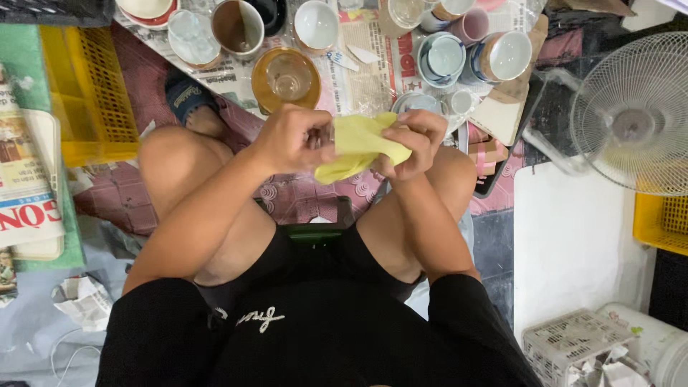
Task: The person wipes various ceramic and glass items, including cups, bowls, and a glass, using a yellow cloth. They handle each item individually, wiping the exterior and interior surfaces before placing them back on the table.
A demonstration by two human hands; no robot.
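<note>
Both hands meet above the knees. The left hand (290, 140) grips a small clear glass item (324, 136), mostly hidden by the fingers, so its exact shape cannot be determined. The right hand (412, 143) is clamped on a soft yellow cleaning cloth (358, 147), pressing it against the glass item. Ahead, on spread newspaper (373, 72), stand an amber glass saucer holding a clear cup (287, 79), white ceramic cups (317, 25) and blue-rimmed bowls (441, 57). A yellow plastic crate (89, 93) lies at left, a white electric fan (634, 115) at right.
</note>
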